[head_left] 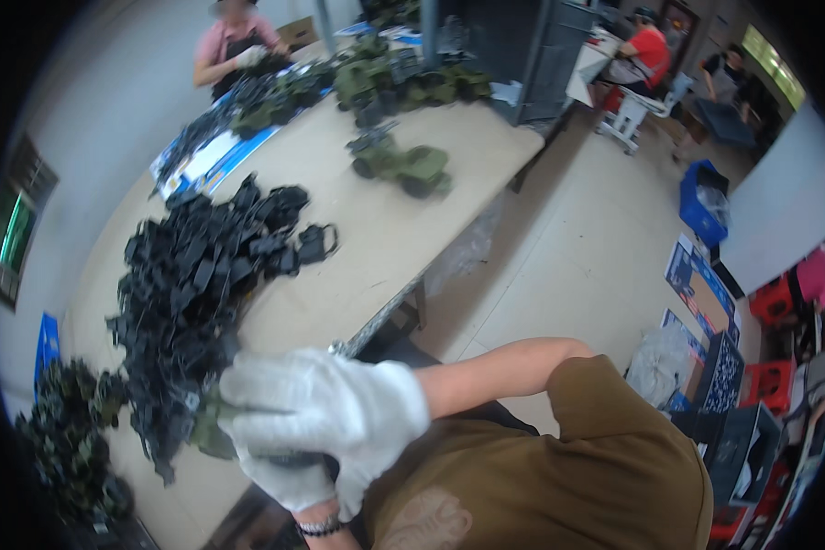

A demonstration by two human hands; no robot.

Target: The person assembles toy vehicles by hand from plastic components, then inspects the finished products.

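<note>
Both my hands wear white gloves and are brought together at the near edge of the table, one over the other. My right hand (pixel 325 403) is uppermost, its fingers bent down over an olive-green plastic toy vehicle (pixel 211 428). Beneath it, my left hand (pixel 289 481) closes round the same piece from below. Only the left end of the green vehicle shows; the gloves cover the rest. Just beyond the hands lies a large heap of black plastic parts (pixel 179 275). A single black part (pixel 316 242) sits at the heap's right edge.
Farther up the pale table (pixel 339 302) stands a green toy vehicle (pixel 403 167), with more vehicles (pixel 367 78) behind. Another pile of green vehicles (pixel 69 440) is at lower left. A person (pixel 238 46) works across the table. Blue bin (pixel 703 202) and cartons stand on the right floor.
</note>
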